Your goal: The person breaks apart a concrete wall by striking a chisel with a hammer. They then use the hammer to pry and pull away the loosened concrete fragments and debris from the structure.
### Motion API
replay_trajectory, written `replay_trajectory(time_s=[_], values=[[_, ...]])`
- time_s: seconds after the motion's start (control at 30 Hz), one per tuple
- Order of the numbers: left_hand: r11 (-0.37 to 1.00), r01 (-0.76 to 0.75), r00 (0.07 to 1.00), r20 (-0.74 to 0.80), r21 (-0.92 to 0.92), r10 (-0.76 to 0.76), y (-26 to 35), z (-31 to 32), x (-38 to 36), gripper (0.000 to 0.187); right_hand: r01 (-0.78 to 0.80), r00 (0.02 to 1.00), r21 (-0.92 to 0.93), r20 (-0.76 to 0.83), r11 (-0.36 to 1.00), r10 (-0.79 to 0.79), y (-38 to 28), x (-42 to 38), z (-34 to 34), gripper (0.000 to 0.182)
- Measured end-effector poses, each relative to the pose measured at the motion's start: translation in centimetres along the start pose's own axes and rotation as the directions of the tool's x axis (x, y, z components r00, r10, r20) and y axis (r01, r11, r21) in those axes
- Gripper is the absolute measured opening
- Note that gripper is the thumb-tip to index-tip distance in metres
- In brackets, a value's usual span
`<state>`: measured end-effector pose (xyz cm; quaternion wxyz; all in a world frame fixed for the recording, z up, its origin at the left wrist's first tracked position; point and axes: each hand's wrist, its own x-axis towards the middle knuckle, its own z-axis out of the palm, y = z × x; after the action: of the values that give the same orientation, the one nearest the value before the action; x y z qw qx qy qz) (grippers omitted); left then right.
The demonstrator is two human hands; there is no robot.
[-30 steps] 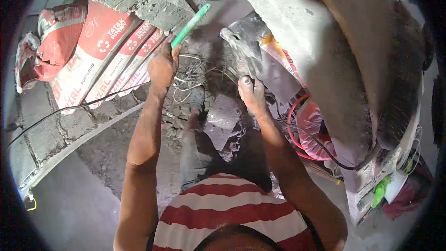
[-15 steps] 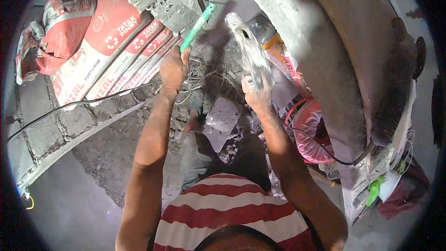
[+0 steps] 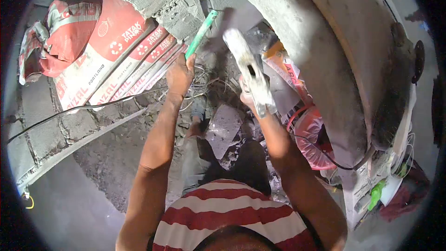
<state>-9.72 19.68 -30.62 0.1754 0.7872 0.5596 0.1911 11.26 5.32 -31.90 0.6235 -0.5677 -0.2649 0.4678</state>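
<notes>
My left hand (image 3: 180, 75) is wrapped round a green chisel (image 3: 201, 34), which slants up and away. The chisel's far end lies close to the broken edge of a rough concrete wall (image 3: 174, 7); whether it touches cannot be made out. In my right hand (image 3: 247, 96) is a hammer (image 3: 248, 67) with a dusty, pale metal head that has a dark eye in its middle. The head is raised above the fingers and hides part of them, and most of the handle is out of sight.
Red and white cement bags (image 3: 116, 32) are stacked at left, with a black cable (image 3: 83, 107) across their front. A concrete chunk (image 3: 224, 128) lies in rubble between my legs. Loose wires (image 3: 200, 83) lie ahead. A curved concrete surface (image 3: 325, 60) and a pink plastic bundle (image 3: 310, 135) stand right.
The hammer head has swung back and down toward my right forearm, covering more of my hand. My left hand and the chisel have shifted slightly right and lower in view.
</notes>
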Motion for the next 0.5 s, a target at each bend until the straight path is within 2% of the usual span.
replay_trajectory(time_s=[0.03, 0.07, 0.1, 0.13, 0.2, 0.23, 0.27, 0.33, 0.37, 0.4, 0.43, 0.47, 0.5], values=[[1.000, 0.020, 1.000, 0.021, 0.023, -0.020, 0.3, -0.4, -0.1, 0.043, 0.304, 0.950, -0.487, 0.088, 0.819, -0.301, 3.1, 3.5, -0.3, 0.043], [0.998, 0.039, 0.998, 0.052, 0.043, -0.041, 0.6, -0.5, -0.7, 0.043, 0.494, 0.822, -0.799, 0.302, 0.343, -0.483, 4.9, 5.8, -0.5, 0.047], [0.999, -0.036, 0.999, -0.020, -0.036, 0.036, 0.5, -0.3, -0.2, 0.044, 0.158, 0.966, -0.831, 0.018, 0.534, -0.257, -0.7, 5.5, 1.8, 0.052], [0.998, -0.053, 0.998, -0.020, -0.035, 0.052, 0.3, -0.1, 0.0, 0.044, 0.167, 0.964, -0.824, 0.021, 0.542, -0.266, -1.9, 5.3, 1.9, 0.053], [0.996, -0.051, 0.999, -0.020, -0.068, 0.050, -0.4, 0.6, 0.2, 0.045, 0.150, 0.984, -0.737, 0.047, 0.659, -0.172, -3.7, 3.7, 2.4, 0.052], [0.997, -0.005, 1.000, 0.002, -0.079, 0.005, -0.3, 0.7, 0.1, 0.045, 0.209, 0.956, -0.766, 0.028, 0.608, -0.292, -4.0, 1.9, 2.6, 0.047], [0.996, -0.016, 1.000, -0.007, -0.089, 0.015, -0.2, 1.0, 0.7, 0.045, 0.369, 0.903, -0.638, 0.073, 0.675, -0.424, -5.0, 0.3, 2.8, 0.037], [0.992, 0.061, 0.998, 0.041, -0.106, -0.057, -0.5, 1.3, 0.2, 0.045, 0.526, 0.840, -0.454, 0.148, 0.719, -0.522, -4.1, -1.3, 2.2, 0.029], [0.991, 0.072, 0.997, 0.044, -0.112, -0.067, -0.5, 1.3, 0.2, 0.047, 0.637, 0.686, -0.645, 0.223, 0.423, -0.693, -2.5, -0.4, 1.8, 0.031], [0.992, 0.076, 0.996, 0.050, -0.104, -0.071, -0.6, 1.0, 0.4, 0.047, 0.633, 0.692, -0.643, 0.219, 0.432, -0.688, -0.9, 1.9, 1.5, 0.031], [0.993, 0.085, 0.994, 0.075, -0.083, -0.079, -0.5, 0.7, 0.0, 0.049, 0.325, 0.925, -0.745, 0.121, 0.583, -0.360, -2.2, 4.1, 2.5, 0.035], [0.994, 0.083, 0.993, 0.085, -0.068, -0.077, -0.1, 0.7, 0.3, 0.050, -0.015, 1.000, -0.802, -0.015, 0.597, 0.005, -3.3, 5.2, 3.0, 0.040], [0.997, -0.035, 0.998, -0.055, -0.076, 0.031, 0.1, 0.9, 1.1, 0.052, -0.015, 1.000, -0.800, -0.022, 0.600, -0.005, -2.9, 5.0, 2.6, 0.040]])
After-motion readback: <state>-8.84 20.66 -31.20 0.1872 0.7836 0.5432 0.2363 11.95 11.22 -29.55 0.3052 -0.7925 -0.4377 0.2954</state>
